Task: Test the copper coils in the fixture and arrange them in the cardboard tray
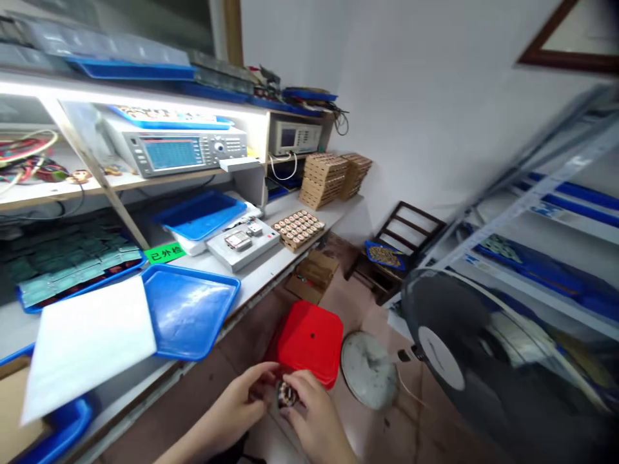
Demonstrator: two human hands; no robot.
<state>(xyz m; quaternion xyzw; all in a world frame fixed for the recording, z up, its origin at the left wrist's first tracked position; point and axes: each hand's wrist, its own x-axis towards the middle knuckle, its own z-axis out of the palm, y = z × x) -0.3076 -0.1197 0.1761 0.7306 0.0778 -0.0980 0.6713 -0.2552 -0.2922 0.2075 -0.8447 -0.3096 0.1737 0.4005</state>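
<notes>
Low in front of me, above the floor, my right hand [314, 412] pinches a small round motor stator [287, 394] between thumb and fingers. Copper-coloured windings show around its dark ring. My left hand [246, 399] is curled at the stator's left side, fingertips close against it; their exact contact is partly hidden. Both hands are nearer to me than a red plastic stool [309, 338]. Left of them, on the bench, lies a shallow blue tray [191, 316], partly covered by a white sheet [91, 341].
A grey test fixture [244, 245] and a carton tray of round parts [298, 229] sit along the bench [264, 274]. Stacked cartons [324, 180] stand at its far end. A large black fan [445, 335] and metal shelving [541, 238] crowd the right side.
</notes>
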